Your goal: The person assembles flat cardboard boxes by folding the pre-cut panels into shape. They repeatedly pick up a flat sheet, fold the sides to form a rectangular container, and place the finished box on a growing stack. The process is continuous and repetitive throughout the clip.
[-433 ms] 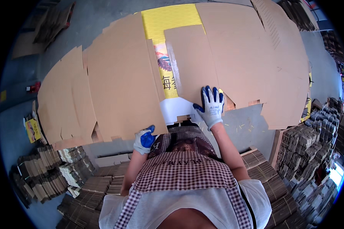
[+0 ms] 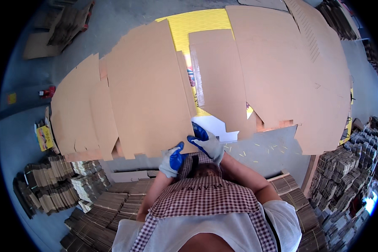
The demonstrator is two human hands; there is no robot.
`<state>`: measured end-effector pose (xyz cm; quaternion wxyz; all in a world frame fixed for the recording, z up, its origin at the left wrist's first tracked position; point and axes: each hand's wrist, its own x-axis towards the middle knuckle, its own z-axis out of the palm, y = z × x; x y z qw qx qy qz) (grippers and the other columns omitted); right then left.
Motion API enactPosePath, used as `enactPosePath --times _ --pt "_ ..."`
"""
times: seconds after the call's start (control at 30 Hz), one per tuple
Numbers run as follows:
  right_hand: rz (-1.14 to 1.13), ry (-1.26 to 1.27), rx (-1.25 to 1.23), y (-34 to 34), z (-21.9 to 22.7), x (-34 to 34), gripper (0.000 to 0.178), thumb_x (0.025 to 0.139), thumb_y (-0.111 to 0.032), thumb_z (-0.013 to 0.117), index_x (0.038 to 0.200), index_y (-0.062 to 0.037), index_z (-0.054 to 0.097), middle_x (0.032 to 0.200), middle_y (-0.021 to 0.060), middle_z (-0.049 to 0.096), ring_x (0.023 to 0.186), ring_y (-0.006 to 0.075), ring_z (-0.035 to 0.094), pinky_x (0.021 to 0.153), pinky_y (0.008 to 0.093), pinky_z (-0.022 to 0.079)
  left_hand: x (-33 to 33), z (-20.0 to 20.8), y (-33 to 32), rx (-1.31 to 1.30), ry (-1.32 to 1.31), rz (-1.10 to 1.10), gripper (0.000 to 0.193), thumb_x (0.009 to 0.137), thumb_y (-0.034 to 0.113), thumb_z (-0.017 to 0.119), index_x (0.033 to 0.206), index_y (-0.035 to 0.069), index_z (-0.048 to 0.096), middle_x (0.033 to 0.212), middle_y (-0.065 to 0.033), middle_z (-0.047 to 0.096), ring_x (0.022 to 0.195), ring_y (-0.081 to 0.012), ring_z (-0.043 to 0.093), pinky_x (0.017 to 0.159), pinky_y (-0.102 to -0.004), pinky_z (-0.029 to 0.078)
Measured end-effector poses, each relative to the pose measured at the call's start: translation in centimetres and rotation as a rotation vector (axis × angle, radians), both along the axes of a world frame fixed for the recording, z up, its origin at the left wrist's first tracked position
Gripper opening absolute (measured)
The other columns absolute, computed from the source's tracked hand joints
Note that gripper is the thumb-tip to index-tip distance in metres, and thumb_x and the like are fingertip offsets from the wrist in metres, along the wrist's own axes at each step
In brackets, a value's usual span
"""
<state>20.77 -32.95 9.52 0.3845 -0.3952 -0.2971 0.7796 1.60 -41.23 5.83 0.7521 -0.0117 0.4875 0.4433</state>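
Observation:
Both my hands wear white gloves with blue-coated palms. My right hand (image 2: 208, 143) is at the near right corner of a large brown cardboard sheet (image 2: 149, 92); its thumb and fingers are apart, with the thumb over the sheet's edge. My left hand (image 2: 173, 160) is at the near edge of the same sheet, thumb stretched out; its other fingers are partly hidden. Right of the sheet lies a narrower cardboard flap (image 2: 218, 71) with a strip of clear tape. Between them shows a yellow printed panel (image 2: 199, 23) and a white flap (image 2: 214, 126).
More flattened cardboard (image 2: 281, 71) extends right, and another piece (image 2: 77, 109) lies left. Stacks of bundled cardboard (image 2: 113, 206) stand close around me, with further stacks (image 2: 336, 164) at right. Small yellow scraps dot the grey floor (image 2: 269, 153).
My right hand has moved left and nearer to me, from the narrower flap to the large sheet's near corner. My left hand has shifted slightly right. The whole view has shifted slightly.

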Motion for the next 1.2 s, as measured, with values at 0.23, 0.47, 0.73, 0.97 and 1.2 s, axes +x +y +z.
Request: enactPosePath --times 0.23,0.47,0.73,0.97,1.2 --pt "-0.214 0.143 -0.358 -1.4 -3.2 -0.1 0.049 0.093 -0.001 0.059 0.139 0.0015 0.046 0.131 0.0086 0.058 0.115 0.0151 0.057 0.101 0.0292 0.047 -1.6 10.3 4.3 0.125 0.438 -0.638 0.035 0.091 0.007 0.066 0.124 -0.002 0.057 0.115 -0.0119 0.065 0.103 -0.0191 0.063 0.092 -0.0329 0.05" --pt "-0.135 -0.032 -0.278 -0.3 -2.1 0.9 0.044 0.094 -0.006 0.058 0.137 0.0011 0.05 0.127 0.0052 0.06 0.114 0.0138 0.054 0.099 0.0287 0.043 2.7 9.4 25.2 1.002 1.44 -0.627 0.047 0.079 0.015 0.075 0.124 0.009 0.062 0.122 -0.0133 0.061 0.116 -0.0339 0.055 0.102 -0.0436 0.042" --pt "-0.024 -0.3 -0.4 1.8 0.2 0.6 0.041 0.093 -0.009 0.059 0.132 0.0021 0.055 0.12 0.0084 0.065 0.11 0.0142 0.057 0.096 0.0296 0.044 4.2 2.5 33.4 1.134 1.872 -0.79 0.051 0.083 0.029 0.071 0.13 0.014 0.06 0.136 -0.013 0.052 0.127 -0.0351 0.045 0.11 -0.0525 0.028" --pt "-0.08 -0.191 -0.536 0.9 -1.6 0.4 0.045 0.092 -0.008 0.067 0.133 0.0039 0.053 0.119 0.0063 0.065 0.104 0.0122 0.057 0.092 0.0265 0.046 4.0 1.3 34.1 1.115 1.883 -0.857 0.059 0.081 0.03 0.072 0.135 0.015 0.056 0.139 -0.0146 0.05 0.13 -0.0365 0.042 0.111 -0.0539 0.026" --pt "-0.101 -0.148 -0.54 2.3 -1.5 0.6 0.045 0.092 -0.004 0.064 0.135 0.0034 0.052 0.117 0.0039 0.064 0.1 0.0088 0.055 0.089 0.0237 0.046 4.1 0.9 34.7 1.124 1.875 -0.888 0.06 0.081 0.031 0.073 0.136 0.015 0.056 0.141 -0.0154 0.048 0.132 -0.0378 0.041 0.112 -0.0548 0.025"
